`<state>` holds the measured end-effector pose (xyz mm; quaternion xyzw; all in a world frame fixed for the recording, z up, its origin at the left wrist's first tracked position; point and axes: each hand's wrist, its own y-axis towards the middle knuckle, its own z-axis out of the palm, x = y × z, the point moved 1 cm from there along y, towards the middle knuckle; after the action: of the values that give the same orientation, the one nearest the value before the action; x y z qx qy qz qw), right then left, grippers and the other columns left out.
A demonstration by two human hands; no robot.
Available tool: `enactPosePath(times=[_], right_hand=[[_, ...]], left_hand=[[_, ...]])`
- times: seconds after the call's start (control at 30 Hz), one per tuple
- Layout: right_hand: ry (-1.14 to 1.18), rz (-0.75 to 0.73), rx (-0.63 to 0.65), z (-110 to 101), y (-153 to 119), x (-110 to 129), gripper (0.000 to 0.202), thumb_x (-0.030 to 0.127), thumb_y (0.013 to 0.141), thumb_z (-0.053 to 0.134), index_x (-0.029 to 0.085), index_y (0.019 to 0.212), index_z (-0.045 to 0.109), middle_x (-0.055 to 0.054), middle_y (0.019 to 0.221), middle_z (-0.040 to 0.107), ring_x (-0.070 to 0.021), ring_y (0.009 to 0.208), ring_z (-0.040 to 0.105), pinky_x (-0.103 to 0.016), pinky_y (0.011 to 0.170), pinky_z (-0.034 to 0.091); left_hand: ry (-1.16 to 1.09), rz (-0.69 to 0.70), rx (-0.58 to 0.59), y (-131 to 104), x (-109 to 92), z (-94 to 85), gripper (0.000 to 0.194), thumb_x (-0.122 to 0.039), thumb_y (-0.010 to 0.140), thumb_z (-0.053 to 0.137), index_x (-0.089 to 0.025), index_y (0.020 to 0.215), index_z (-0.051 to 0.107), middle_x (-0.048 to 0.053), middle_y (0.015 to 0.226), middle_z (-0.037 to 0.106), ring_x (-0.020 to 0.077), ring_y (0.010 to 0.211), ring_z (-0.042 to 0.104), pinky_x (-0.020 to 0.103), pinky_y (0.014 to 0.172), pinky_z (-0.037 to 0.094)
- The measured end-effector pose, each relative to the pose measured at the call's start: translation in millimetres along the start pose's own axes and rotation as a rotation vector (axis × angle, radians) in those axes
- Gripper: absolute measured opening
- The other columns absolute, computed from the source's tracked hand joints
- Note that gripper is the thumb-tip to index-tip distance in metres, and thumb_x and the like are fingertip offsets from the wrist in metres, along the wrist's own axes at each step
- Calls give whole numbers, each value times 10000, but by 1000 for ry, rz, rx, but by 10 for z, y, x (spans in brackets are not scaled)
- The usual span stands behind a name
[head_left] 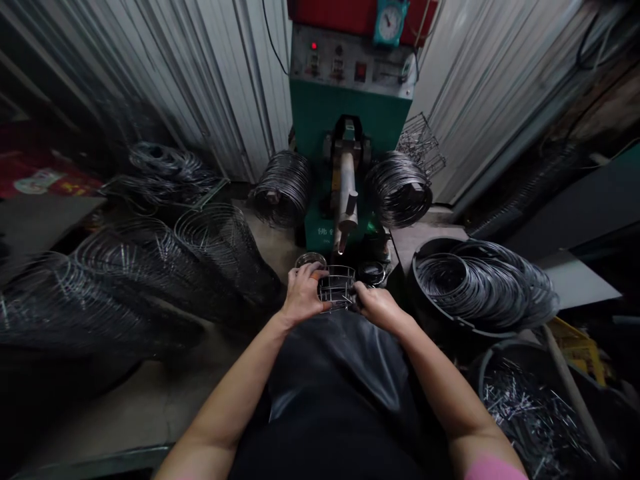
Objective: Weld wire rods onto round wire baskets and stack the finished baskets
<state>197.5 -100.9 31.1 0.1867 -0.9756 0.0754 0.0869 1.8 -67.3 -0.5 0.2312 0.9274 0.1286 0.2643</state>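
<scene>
Just above my lap I have a small round wire frame made of thin metal rods. My left hand is closed around its left side, thumb below and fingers above. At the right edge of the frame is my right hand, its fingers pinched together; they seem to grip the frame's rim, though the fingertips are partly dark. Straight ahead, the metal arm of a green machine points toward me, its tip just beyond the wire frame.
Bundles of wire rings hang left and right of the machine arm. Stacked wire baskets stand at left. On the right are a tub of wire rings and a bucket of short metal pieces. A dial sits on top.
</scene>
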Motion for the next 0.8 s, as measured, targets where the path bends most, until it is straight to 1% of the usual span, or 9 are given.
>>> enactPosePath(times=[0.07, 0.17, 0.27, 0.3, 0.37, 0.47, 0.57, 0.67, 0.8], right_hand=[[-70, 35, 19, -33, 116, 98, 366, 177, 792, 537, 142, 1153, 486, -97, 845, 698, -231, 752, 649, -256, 596, 400], [-1, 137, -119, 135, 188, 176, 288, 182, 792, 521, 176, 1079, 514, -78, 861, 693, -214, 759, 642, -243, 588, 381], [188, 206, -300, 378, 152, 178, 155, 167, 767, 526, 187, 916, 564, -54, 819, 678, -197, 740, 632, -240, 608, 402], [282, 191, -341, 439, 130, 163, 128, 154, 760, 522, 185, 874, 571, -45, 796, 672, -187, 729, 628, -238, 618, 414], [477, 100, -375, 499, 87, 120, 130, 128, 760, 501, 184, 840, 587, -30, 775, 663, -166, 728, 623, -234, 648, 440], [626, -105, -331, 440, 41, 49, 169, 135, 804, 474, 182, 867, 624, -38, 839, 670, -161, 807, 625, -256, 730, 466], [583, -240, -241, 313, 21, 12, 188, 181, 814, 543, 169, 980, 630, -75, 958, 659, -184, 904, 611, -297, 791, 471], [486, -250, -197, 250, 42, 8, 297, 146, 750, 639, 171, 1045, 618, -83, 995, 647, -197, 917, 605, -303, 781, 477], [459, -229, -231, 285, 133, 8, 201, 99, 767, 615, 184, 945, 653, -50, 883, 667, -169, 820, 627, -267, 722, 481]], left_hand=[[21, 11, 17, 1, -55, 2, 651, -354, 500, 799, -175, 1080, 566, 140, 1249, 518, 324, 1164, 446, 493, 967, 316], [16, 23, 15, -14, -93, 26, 625, -358, 517, 780, -180, 1078, 568, 138, 1241, 525, 315, 1153, 453, 484, 952, 316], [-15, 19, -2, -38, -92, 59, 631, -360, 516, 778, -174, 1081, 566, 138, 1240, 522, 311, 1152, 453, 470, 951, 317], [-29, 12, 5, -46, -86, 66, 636, -357, 509, 782, -176, 1079, 566, 136, 1241, 520, 311, 1154, 451, 467, 954, 317], [-65, -13, 31, -58, -72, 73, 650, -348, 490, 796, -185, 1075, 565, 128, 1245, 516, 310, 1158, 450, 463, 966, 315], [-136, -54, 50, -63, -37, 63, 673, -343, 469, 814, -201, 1076, 562, 110, 1246, 513, 301, 1168, 448, 452, 989, 314], [-194, -63, 31, -58, 12, 61, 707, -336, 449, 828, -207, 1090, 558, 98, 1239, 513, 295, 1176, 446, 444, 1003, 317], [-224, -60, 5, -44, 65, 76, 720, -326, 432, 837, -205, 1087, 562, 93, 1239, 510, 294, 1175, 450, 435, 1006, 325], [-244, -56, 10, 0, 127, 97, 717, -351, 434, 836, -212, 1079, 556, 88, 1230, 513, 296, 1167, 459, 448, 998, 338]])
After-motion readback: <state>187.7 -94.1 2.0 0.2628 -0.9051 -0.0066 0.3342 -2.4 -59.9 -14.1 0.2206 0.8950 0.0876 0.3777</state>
